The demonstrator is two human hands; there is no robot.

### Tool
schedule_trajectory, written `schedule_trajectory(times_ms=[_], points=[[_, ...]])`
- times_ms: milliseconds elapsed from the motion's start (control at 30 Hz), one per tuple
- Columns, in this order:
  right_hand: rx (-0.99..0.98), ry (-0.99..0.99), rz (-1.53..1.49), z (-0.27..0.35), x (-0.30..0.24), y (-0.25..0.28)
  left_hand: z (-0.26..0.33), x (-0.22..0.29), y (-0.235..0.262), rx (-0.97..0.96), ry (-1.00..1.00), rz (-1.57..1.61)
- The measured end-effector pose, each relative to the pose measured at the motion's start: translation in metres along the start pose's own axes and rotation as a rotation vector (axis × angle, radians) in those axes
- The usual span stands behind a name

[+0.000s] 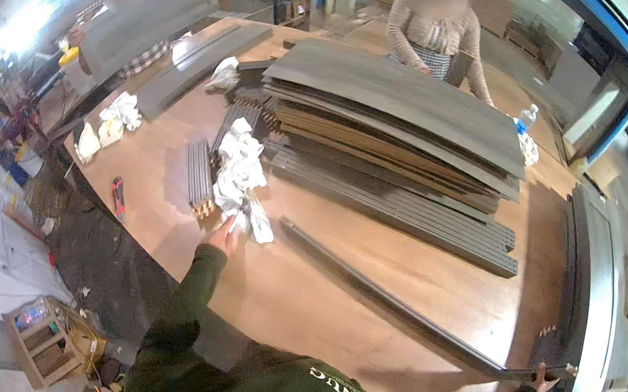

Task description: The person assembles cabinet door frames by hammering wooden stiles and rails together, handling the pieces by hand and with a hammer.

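Observation:
My left hand (222,238) reaches over the near left of the table, its fingers closed on the lower edge of a crumpled white rag (239,166). Right beside it lies a short bundle of grey strips (199,172) with light brown ends. At the near right, my right hand (544,380) is closed around the end of a grey strip (530,374). A long, narrow grey strip (389,292) runs diagonally across the tabletop, its near end meeting the piece by my right hand; whether they are joined I cannot tell.
A tall stack of grey panels (404,111) fills the table's middle, with grey rails (396,206) along its near side. Long grey panels (580,285) lie at the right edge. A red-handled tool (118,198) and a water bottle (527,118) sit on the wooden table (294,310). Two people stand across it.

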State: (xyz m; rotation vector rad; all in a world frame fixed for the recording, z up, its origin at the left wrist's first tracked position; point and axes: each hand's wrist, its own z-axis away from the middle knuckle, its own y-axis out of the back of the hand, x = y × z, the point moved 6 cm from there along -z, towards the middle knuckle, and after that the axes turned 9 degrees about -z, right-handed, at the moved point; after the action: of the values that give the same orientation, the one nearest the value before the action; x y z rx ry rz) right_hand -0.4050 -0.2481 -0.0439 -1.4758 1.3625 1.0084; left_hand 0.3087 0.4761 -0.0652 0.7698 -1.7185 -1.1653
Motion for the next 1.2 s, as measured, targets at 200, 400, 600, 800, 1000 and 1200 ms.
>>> schedule_trajectory(times_ms=[200,400,600,800,1000,1200], points=[[-0.034,0.017,-0.073,0.034,0.003,-0.07,-0.052,-0.016,0.009,-0.059,0.189,-0.419],[-0.096,0.0,-0.23,0.071,-0.024,-0.119,-0.1,0.061,0.068,0.126,-0.092,-0.285],[-0.054,0.304,0.167,0.086,-0.033,-0.158,-0.172,0.271,0.13,0.402,-0.702,-0.108],[-0.023,-0.102,-0.054,0.106,-0.062,-0.204,-0.273,0.372,0.074,0.327,-0.837,-0.365],[0.062,0.149,-0.025,0.112,-0.078,-0.191,-0.302,0.397,0.012,0.287,-0.659,-0.355],[0.041,0.103,-0.13,0.116,-0.084,-0.197,-0.234,0.405,0.097,0.659,-1.012,-0.332]])
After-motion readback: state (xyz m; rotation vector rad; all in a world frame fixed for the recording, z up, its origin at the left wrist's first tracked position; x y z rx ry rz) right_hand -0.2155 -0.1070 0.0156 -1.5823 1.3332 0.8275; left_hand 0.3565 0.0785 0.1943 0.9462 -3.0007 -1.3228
